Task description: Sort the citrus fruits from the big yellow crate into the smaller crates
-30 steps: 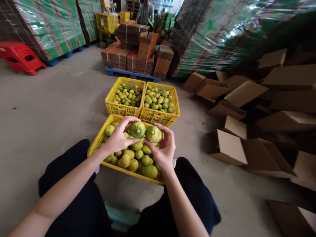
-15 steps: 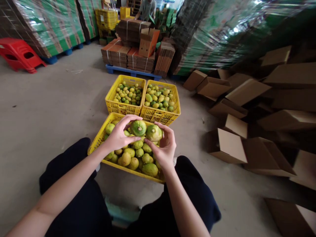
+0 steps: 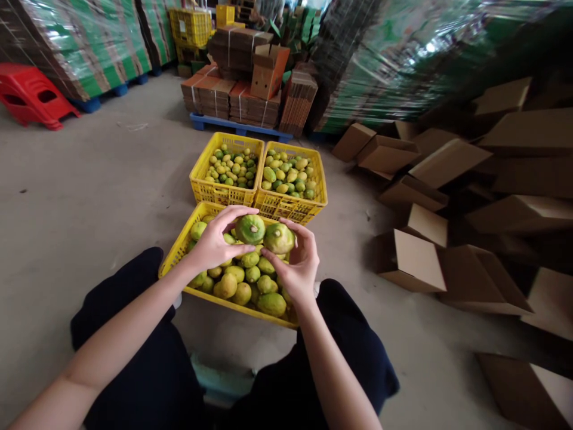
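Note:
Above the near yellow crate [image 3: 179, 248], my left hand [image 3: 219, 242] is closed around a green lemon [image 3: 250, 229], thumb below and fingers above. My right hand [image 3: 299, 257] grips a paler yellow-green lemon [image 3: 279, 238] in the same way. The two fruits are side by side, nearly touching, with their stem or tip ends turned towards me. Below them the near crate holds many green and yellow lemons [image 3: 253, 273]; my hands hide part of its far side.
Two more yellow crates [image 3: 203, 194] of smaller lemons stand just beyond. Behind them, flattened cartons [image 3: 212, 95] are stacked on a blue pallet [image 3: 239, 127]. Open cardboard boxes [image 3: 414, 263] lie piled at right. A red stool [image 3: 33, 95] stands at far left, by wrapped pallets [image 3: 89, 42].
Both hands keep the same two lemons in nearly the same pose. The whole view has shifted very slightly.

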The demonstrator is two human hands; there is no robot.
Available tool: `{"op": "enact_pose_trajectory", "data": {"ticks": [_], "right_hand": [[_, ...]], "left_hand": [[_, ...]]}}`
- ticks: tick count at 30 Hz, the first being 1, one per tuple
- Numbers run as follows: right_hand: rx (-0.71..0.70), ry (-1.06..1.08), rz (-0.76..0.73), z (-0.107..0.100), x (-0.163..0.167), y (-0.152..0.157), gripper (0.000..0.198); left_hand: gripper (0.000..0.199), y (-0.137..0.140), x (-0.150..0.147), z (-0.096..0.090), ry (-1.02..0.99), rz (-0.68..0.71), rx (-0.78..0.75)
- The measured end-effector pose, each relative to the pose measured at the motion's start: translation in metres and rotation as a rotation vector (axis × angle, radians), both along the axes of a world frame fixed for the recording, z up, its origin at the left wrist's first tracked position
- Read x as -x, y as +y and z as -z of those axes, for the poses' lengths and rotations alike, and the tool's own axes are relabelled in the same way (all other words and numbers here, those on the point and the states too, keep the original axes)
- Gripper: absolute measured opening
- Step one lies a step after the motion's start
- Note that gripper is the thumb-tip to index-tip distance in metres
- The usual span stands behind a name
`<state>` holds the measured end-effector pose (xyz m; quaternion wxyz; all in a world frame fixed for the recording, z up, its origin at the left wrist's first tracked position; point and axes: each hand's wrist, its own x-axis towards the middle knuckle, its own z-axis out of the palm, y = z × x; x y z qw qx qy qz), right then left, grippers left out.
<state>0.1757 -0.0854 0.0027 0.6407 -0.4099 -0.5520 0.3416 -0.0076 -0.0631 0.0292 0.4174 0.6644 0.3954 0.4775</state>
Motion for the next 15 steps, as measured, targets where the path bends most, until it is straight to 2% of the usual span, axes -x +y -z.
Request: {"op": "enact_pose_trajectory", "data": {"ticks": [2, 6, 8, 11, 15], "right_hand": [[0.132, 0.074, -0.003, -0.003, 0.000, -0.001, 0.055], [0.601, 0.333, -0.085, -0.003, 0.001, 0.003, 0.041], [0.771, 0.433, -0.152, -0.001, 0.002, 0.007, 0.038], [0.873, 0.473, -0.230, 0.002, 0.002, 0.011, 0.037], [0.863, 0.455, -0.259, 0.002, 0.000, 0.011, 0.037]], "left_hand": [[0.058, 0.001, -0.001, 0.000, -0.076, -0.009, 0.173], [0.039, 0.007, -0.004, 0.005, -0.352, 0.013, 0.646], [0.031, 0.011, -0.004, 0.009, -0.428, 0.052, 0.893], [0.030, 0.015, -0.003, 0.014, -0.466, 0.088, 1.102], [0.032, 0.016, -0.003, 0.015, -0.527, 0.094, 1.098]]}}
